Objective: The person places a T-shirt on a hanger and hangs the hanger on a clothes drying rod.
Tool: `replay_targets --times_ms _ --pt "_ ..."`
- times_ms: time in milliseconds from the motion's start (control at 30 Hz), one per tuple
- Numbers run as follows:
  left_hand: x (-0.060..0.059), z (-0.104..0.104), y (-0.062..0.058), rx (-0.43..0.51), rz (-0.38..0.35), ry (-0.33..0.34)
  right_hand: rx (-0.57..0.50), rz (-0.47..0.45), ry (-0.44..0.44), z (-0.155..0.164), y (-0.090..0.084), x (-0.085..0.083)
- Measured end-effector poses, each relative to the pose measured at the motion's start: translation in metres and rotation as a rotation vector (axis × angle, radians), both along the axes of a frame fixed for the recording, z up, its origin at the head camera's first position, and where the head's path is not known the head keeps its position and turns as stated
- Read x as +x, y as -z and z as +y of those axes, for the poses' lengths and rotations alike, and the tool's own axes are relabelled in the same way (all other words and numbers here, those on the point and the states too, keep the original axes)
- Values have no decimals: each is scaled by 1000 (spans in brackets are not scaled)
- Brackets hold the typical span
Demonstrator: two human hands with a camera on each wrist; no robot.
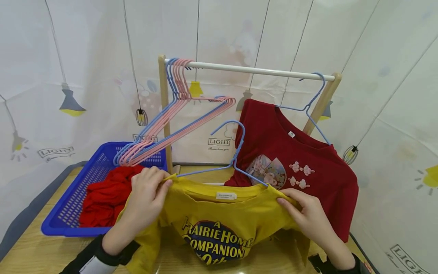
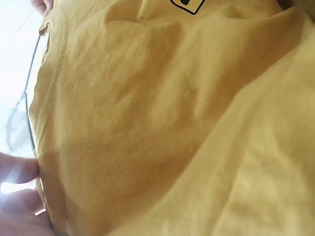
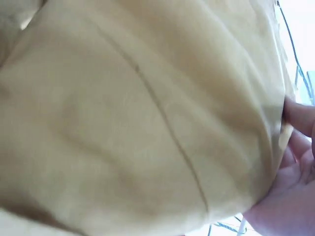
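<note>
A yellow T-shirt (image 1: 263, 217) with a dark printed emblem hangs between my two hands in the head view. Inside its neck opening sits a blue hanger (image 1: 236, 152), its hook standing up above the collar and its arms running under the shoulders. My left hand (image 1: 148, 194) pinches the shirt's left shoulder between thumb and fingers. At the opposite shoulder my right hand (image 1: 308, 213) pinches the cloth the same way. Yellow cloth fills most of both wrist views, with the left fingers (image 2: 19, 169) and the right fingers (image 3: 298, 118) at its edge.
Behind the shirt stands a rack with a white rail (image 1: 253, 70) and wooden posts. Several blue and pink hangers (image 1: 178, 102) hang at its left end. A dark red shirt (image 1: 308, 182) hangs on the right. A blue basket (image 1: 54, 220) holds red cloth (image 1: 106, 198) on the wooden table (image 1: 27, 243).
</note>
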State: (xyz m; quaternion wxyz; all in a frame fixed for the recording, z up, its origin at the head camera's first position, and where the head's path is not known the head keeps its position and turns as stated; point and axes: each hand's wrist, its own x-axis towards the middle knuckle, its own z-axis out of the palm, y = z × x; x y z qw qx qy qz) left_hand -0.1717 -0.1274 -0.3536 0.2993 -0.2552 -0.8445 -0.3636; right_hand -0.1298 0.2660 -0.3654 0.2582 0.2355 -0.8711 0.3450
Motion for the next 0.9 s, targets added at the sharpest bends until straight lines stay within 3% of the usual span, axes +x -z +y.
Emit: replay_targets --times_ms 400,667,900 --pt "-2 -5 -1 71 -230 21 -81 4 163 19 1 18" --pt "-2 -7 4 -20 -402 -14 -147 35 313 36 1 27" --pt "0 -5 8 -61 -466 57 -143 18 504 42 -7 29"
